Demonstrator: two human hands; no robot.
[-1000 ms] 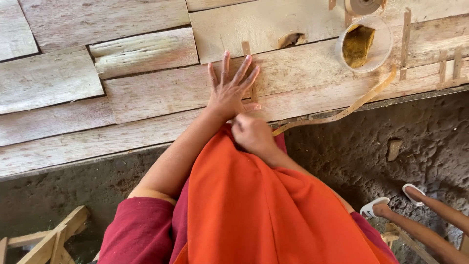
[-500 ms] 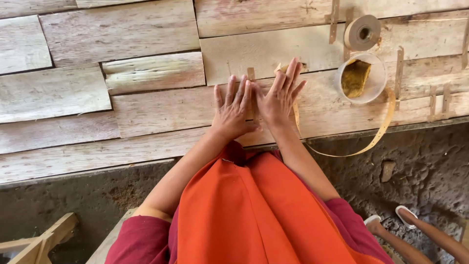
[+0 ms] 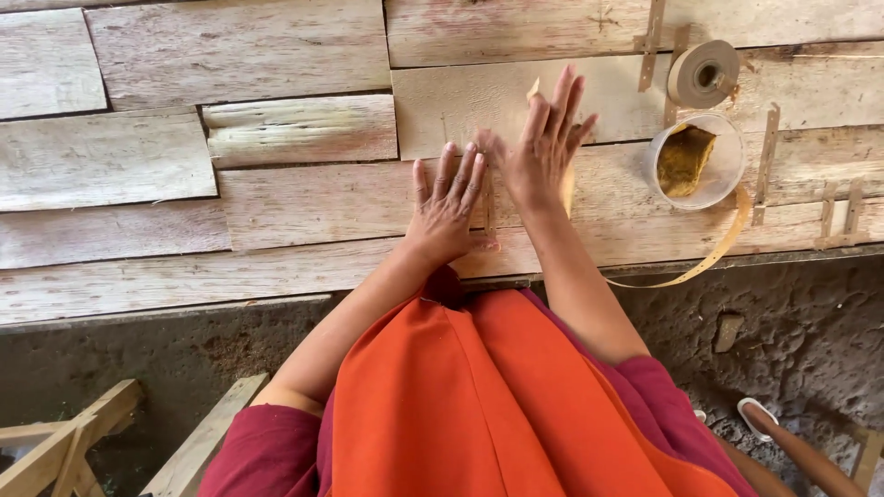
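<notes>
head view: the step in hand reads as pressing a strip of paper tape [image 3: 486,198] down onto thin wood veneer sheets [image 3: 304,198] laid edge to edge on the tabletop [image 3: 276,285]. the tape strip, taken as the landmark, runs as a short pale band across a seam between two sheets, near the front edge of the tabletop.

left hand [image 3: 448,204]: fully open, fingers spread and flat, palm down on the veneer just left of the tape strip, thumb edge touching or nearly touching it. it holds nothing.

right hand [image 3: 543,147]: open, fingers extended and close together, lying just right of the tape strip and slightly beyond it. a pale tape end shows at its far side; whether the fingers pinch that end cannot be told.

a loose length of tape [image 3: 709,248] curves from behind the right hand, right of the tape strip, out past the tabletop's front edge. a clear round tub [image 3: 727,175] with a yellow-brown sponge [image 3: 683,158] stands well to the right of the strip, and a tape roll [image 3: 702,74] sits beyond the tub. short tape offcuts [image 3: 766,161] lie right of the tub.

judgement: the next move calls for firm, even pressure along the strip while the left hand keeps the sheets from shifting apart at the seam.
</notes>
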